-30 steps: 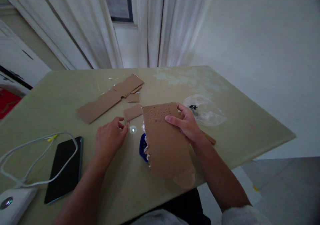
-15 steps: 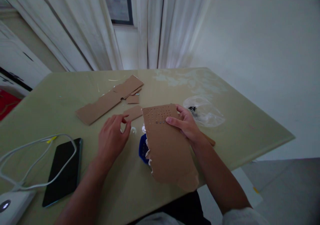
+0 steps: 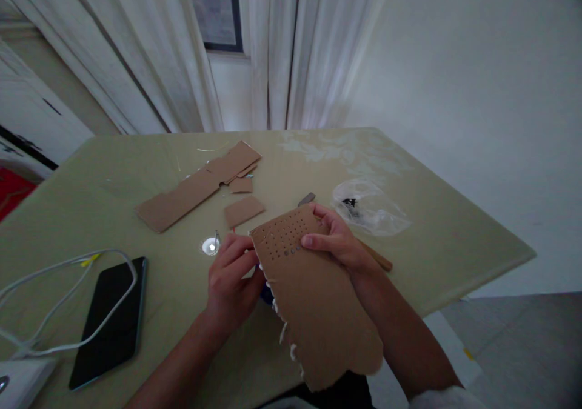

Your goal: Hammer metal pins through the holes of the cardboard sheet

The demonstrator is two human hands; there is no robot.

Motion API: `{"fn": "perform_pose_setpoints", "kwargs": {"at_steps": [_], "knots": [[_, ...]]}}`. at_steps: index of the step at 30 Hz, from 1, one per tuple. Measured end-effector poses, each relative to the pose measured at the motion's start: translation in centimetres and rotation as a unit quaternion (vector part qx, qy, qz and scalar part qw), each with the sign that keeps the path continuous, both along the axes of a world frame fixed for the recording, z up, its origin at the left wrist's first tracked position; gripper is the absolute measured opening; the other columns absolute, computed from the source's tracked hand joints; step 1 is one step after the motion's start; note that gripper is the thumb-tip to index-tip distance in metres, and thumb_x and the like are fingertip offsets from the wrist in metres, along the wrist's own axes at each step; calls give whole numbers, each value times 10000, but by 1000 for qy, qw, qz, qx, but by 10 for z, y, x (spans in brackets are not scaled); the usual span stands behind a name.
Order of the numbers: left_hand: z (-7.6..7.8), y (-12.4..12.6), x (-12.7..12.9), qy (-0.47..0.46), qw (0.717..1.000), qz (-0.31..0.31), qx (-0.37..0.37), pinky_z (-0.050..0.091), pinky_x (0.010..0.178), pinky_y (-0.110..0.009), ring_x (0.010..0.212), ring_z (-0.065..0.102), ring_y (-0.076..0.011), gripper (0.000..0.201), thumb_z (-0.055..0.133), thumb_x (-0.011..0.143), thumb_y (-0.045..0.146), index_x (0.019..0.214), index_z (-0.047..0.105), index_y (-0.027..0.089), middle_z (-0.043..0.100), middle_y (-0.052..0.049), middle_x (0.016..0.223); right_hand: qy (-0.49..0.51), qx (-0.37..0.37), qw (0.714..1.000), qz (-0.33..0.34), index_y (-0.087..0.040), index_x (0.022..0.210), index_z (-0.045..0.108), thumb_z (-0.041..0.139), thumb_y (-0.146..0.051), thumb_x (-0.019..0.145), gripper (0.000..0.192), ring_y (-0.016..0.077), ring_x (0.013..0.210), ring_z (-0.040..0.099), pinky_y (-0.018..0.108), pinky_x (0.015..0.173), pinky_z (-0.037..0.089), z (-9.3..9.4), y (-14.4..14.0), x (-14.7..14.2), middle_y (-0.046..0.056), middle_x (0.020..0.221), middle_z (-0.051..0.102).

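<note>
Left hand (image 3: 231, 275): fingers pinching closed at the card's (image 3: 313, 294) left edge; contents, cannot tell. Right hand (image 3: 339, 242): gripping the perforated card, thumb on top, above table (image 3: 454, 227) centre. Step, judged: working the holes, needing fine aim. Phone (image 3: 109, 321) lying at 8 o'clock; scraps (image 3: 195, 185) at 11; curtains (image 3: 291, 45) hanging at 12.

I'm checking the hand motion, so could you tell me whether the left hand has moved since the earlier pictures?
Yes. The left hand moved right, away from the phone, to the perforated cardboard.

Cardboard scraps (image 3: 200, 185), a phone (image 3: 109, 321) and a cable (image 3: 54, 300) are crowding your left; a bag (image 3: 370, 206) is blocking your right.
</note>
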State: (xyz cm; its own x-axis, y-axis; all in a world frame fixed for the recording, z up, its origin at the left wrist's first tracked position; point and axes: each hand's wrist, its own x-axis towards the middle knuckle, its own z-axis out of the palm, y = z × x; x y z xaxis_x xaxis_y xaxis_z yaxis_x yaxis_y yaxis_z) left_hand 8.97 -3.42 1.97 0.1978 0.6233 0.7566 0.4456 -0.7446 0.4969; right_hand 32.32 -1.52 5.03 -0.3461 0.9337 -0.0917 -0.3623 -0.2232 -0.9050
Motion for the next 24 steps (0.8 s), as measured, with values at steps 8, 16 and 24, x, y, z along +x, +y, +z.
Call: {"fn": "perform_pose_setpoints", "kwargs": {"at_steps": [8,16,24], "knots": [[5,-10,7,-25,1000,2,10,547,708,-344,822,687,-207,129,717,950,125,889,764,229,772,-44,867,-26,-6,999,46,-220,1185,651,1000,-319,747,569,209,824,826,283,693,666,6,-1,3,29,979,833],[3,-6,5,-1,1000,12,-8,562,722,-330,860,707,-216,115,701,956,138,921,769,224,780,-49,917,-26,5,1000,13,-221,1160,655,1011,-287,735,558,191,816,821,282,723,669,5,-1,2,36,1023,839],[2,-9,6,-25,1000,5,-5,562,741,-333,884,704,-215,128,722,940,109,957,777,224,786,-54,953,-40,-5,999,18,-223,1194,659,1017,-323,729,595,212,817,826,311,727,673,1,2,4,44,1026,844]]}}
